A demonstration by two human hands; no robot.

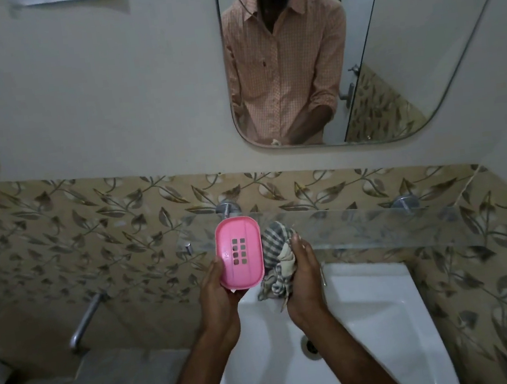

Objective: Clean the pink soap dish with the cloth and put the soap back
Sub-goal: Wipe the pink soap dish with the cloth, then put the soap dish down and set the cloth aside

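Note:
My left hand (218,295) holds the pink soap dish (239,252) by its lower end, tilted upright so its inside and drain holes face me. The dish is empty. Just to its right, my right hand (304,276) grips a bunched grey-and-white striped cloth (277,252), which sits beside the dish's right edge. Both are held above the white washbasin (373,320). A small white corner (233,290) peeks out under the dish in my left palm; I cannot tell whether it is the soap.
A glass shelf (377,224) on chrome brackets runs along the leaf-patterned tiled wall just behind my hands. A chrome tap (86,321) juts out at the left. A mirror (419,44) above reflects a person in a checked shirt.

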